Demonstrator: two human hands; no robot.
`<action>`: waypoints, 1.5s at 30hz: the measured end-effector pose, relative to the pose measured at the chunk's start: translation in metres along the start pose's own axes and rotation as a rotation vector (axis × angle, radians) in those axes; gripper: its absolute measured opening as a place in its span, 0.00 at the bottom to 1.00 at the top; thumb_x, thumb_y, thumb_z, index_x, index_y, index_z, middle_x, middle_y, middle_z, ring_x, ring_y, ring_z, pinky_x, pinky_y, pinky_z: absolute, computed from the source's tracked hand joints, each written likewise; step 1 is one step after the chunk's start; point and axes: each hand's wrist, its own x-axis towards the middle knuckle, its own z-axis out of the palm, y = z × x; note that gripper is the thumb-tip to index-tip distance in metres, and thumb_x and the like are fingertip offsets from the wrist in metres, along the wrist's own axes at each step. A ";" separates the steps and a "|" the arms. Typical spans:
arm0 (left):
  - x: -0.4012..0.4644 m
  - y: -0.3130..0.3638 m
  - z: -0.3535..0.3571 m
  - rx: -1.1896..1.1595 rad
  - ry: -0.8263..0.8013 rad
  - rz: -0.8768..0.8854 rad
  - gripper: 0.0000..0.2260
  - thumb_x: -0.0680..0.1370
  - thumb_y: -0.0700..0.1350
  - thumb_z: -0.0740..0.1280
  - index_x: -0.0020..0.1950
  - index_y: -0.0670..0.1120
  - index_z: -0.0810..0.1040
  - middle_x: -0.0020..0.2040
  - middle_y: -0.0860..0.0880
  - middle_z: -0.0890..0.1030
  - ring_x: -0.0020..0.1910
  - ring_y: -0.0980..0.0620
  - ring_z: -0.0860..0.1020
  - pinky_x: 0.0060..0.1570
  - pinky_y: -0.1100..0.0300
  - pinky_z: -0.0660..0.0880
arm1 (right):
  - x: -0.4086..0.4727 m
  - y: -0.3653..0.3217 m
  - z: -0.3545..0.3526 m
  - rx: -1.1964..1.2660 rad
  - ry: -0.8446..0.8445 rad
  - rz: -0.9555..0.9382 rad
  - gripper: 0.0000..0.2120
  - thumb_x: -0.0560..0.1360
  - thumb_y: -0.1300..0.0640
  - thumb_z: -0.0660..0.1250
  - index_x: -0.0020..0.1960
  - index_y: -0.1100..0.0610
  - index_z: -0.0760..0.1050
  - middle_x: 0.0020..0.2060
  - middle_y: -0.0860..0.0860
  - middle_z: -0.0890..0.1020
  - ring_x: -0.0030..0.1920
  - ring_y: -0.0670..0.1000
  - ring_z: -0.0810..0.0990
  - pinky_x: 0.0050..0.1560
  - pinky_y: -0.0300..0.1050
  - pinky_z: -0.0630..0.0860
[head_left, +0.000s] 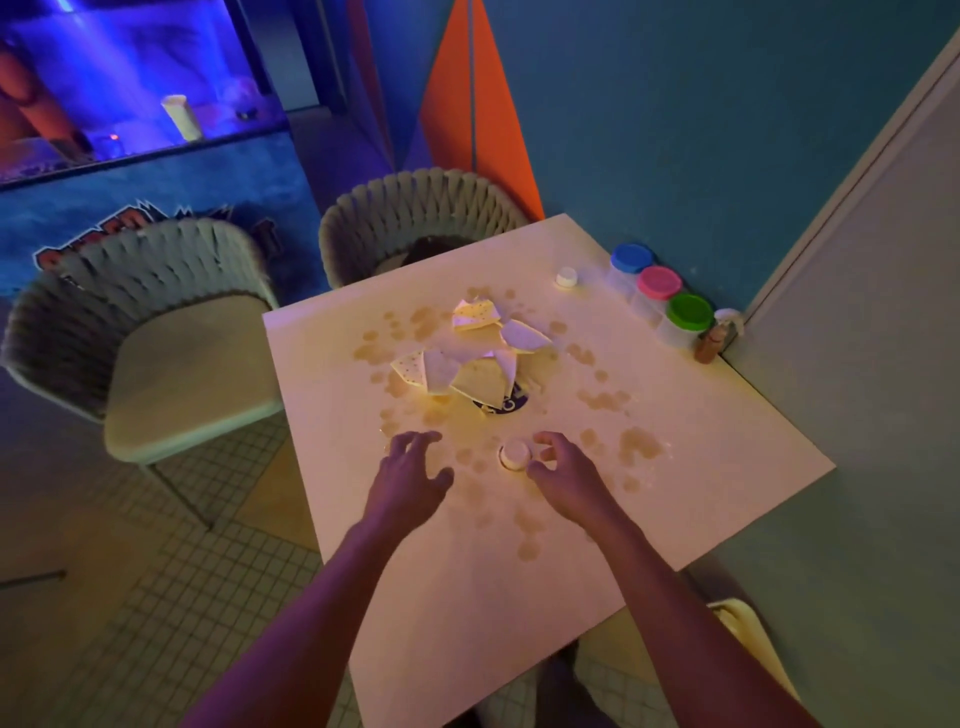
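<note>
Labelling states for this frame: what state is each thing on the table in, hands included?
right hand: curved fingers beside small white round cap, gripping nothing
small white round cap: lying flat, contact with hand unclear
left hand: fingers spread, holding nothing
white square table: spotted with brownish stains
torn pale paper pieces: heaped mid-table
three clear jars with blue, pink and green lids: upright, lidded

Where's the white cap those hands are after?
Head view: the cap sits on the stained table, near its front middle, just left of the right hand and right of the left hand.
</note>
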 end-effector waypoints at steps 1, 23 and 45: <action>0.011 0.002 -0.001 0.002 0.000 -0.017 0.26 0.77 0.52 0.70 0.73 0.53 0.69 0.73 0.45 0.67 0.65 0.39 0.75 0.63 0.49 0.73 | 0.011 -0.002 -0.002 -0.004 -0.011 -0.003 0.20 0.76 0.53 0.67 0.67 0.50 0.71 0.61 0.54 0.77 0.59 0.53 0.77 0.59 0.46 0.73; 0.211 0.029 -0.019 0.100 -0.070 -0.341 0.39 0.74 0.55 0.74 0.80 0.55 0.57 0.80 0.45 0.56 0.74 0.35 0.61 0.71 0.45 0.63 | 0.246 -0.070 0.015 -0.607 -0.347 -0.369 0.33 0.72 0.51 0.71 0.73 0.50 0.61 0.70 0.52 0.63 0.71 0.55 0.63 0.58 0.53 0.74; 0.252 -0.005 -0.004 0.148 -0.179 -0.373 0.36 0.65 0.58 0.80 0.70 0.54 0.71 0.64 0.48 0.78 0.62 0.44 0.76 0.51 0.54 0.72 | 0.287 -0.078 0.040 -0.996 -0.437 -0.337 0.37 0.63 0.46 0.79 0.66 0.55 0.66 0.63 0.55 0.66 0.64 0.58 0.67 0.56 0.52 0.72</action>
